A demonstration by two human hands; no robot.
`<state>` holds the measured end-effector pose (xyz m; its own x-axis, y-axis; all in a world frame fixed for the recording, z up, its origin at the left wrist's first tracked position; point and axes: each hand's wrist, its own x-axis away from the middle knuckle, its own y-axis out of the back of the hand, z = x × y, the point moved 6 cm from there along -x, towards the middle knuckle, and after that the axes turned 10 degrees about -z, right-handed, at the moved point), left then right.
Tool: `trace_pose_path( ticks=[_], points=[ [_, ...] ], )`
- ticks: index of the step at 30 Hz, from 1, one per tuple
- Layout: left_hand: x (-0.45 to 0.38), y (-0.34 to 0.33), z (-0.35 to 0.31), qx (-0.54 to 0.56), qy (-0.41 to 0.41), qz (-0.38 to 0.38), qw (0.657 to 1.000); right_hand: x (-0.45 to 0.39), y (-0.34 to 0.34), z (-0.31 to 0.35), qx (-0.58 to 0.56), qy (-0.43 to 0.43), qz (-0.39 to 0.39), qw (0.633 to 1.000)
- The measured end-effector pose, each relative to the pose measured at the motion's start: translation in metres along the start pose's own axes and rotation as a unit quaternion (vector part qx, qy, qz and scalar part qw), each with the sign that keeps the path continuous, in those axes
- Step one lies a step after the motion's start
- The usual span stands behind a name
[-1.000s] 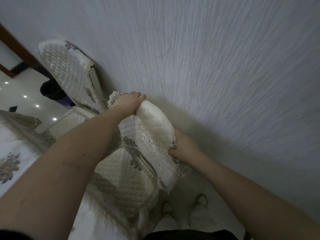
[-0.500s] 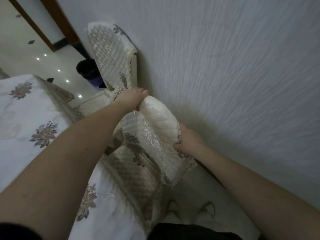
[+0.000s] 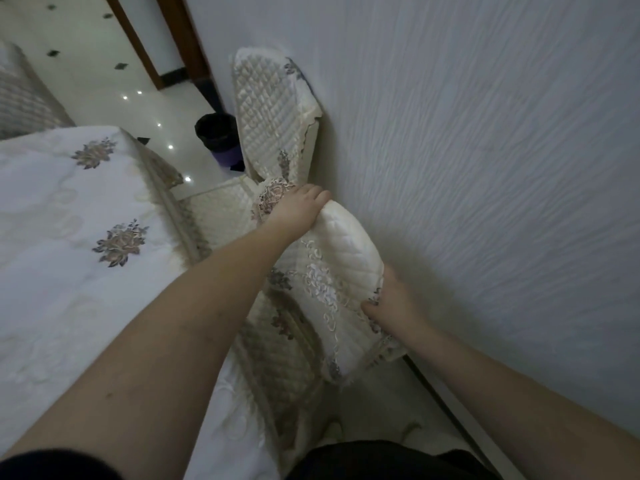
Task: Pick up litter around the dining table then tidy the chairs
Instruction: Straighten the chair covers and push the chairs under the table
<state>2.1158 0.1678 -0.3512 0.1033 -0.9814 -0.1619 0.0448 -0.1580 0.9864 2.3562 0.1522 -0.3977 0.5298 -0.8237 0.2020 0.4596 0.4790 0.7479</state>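
Note:
A dining chair in a quilted cream cover with embroidered flowers stands between the table and the wall; its backrest (image 3: 341,258) is right below me. My left hand (image 3: 299,206) grips the far top corner of that backrest, fingers curled over its edge. My right hand (image 3: 394,303) holds the near corner, thumb on the embroidered front, fingers behind it. The chair's seat (image 3: 280,355) sits against the table edge. A second chair (image 3: 268,112) with the same cover stands farther along the wall.
The dining table (image 3: 69,244) under a white flowered cloth fills the left. A textured white wall (image 3: 485,150) runs close along the right. A black bin (image 3: 216,135) with a purple base stands on the glossy floor beyond the second chair. My slippers (image 3: 332,431) show below.
The view has swung left and down, bringing in more of the table and floor. Both hands keep the same hold on the backrest, which sits a little closer to the wall.

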Motion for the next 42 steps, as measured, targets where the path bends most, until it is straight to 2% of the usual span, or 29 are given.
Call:
trace_pose_path(
  ticks=[3, 6, 9, 11, 15, 17, 21, 24, 27, 34, 42],
  points=[
    [0.005, -0.01, -0.002, 0.013, 0.073, -0.004, 0.997, 0.005, 0.01, 0.008, 0.027, 0.004, 0.005, 1.0],
    [0.011, -0.006, -0.006, 0.021, 0.112, 0.006, 0.993, 0.003, 0.011, 0.003, 0.047, 0.017, 0.012, 0.999],
    [0.031, 0.006, -0.023, 0.057, 0.182, -0.003, 0.982, 0.001, 0.014, 0.003, 0.001, 0.049, 0.053, 0.997],
    [0.051, 0.012, -0.044, 0.107, 0.241, -0.024, 0.964, 0.001, 0.024, 0.007, -0.069, 0.078, 0.066, 0.992],
    [0.09, 0.015, -0.096, 0.224, 0.326, -0.039, 0.918, -0.012, 0.049, 0.015, -0.143, 0.138, 0.045, 0.979],
    [0.104, 0.014, -0.125, 0.253, 0.388, -0.037, 0.885, -0.032, 0.05, 0.016, -0.177, 0.098, 0.07, 0.977],
    [0.119, 0.012, -0.186, 0.282, 0.507, -0.111, 0.806, -0.072, 0.032, 0.027, -0.177, 0.017, 0.137, 0.974],
    [0.124, 0.005, -0.216, 0.261, 0.54, -0.129, 0.79, -0.087, 0.01, 0.028, -0.165, -0.025, 0.186, 0.968],
    [0.125, -0.008, -0.238, 0.24, 0.57, -0.073, 0.783, -0.099, -0.018, 0.014, -0.2, -0.056, 0.218, 0.954],
    [0.129, -0.016, -0.245, 0.228, 0.589, -0.06, 0.773, -0.075, -0.002, 0.028, -0.171, -0.029, 0.172, 0.97],
    [0.13, -0.009, -0.248, 0.273, 0.579, -0.055, 0.766, -0.057, 0.006, 0.025, -0.151, -0.02, 0.167, 0.974]
  ],
)
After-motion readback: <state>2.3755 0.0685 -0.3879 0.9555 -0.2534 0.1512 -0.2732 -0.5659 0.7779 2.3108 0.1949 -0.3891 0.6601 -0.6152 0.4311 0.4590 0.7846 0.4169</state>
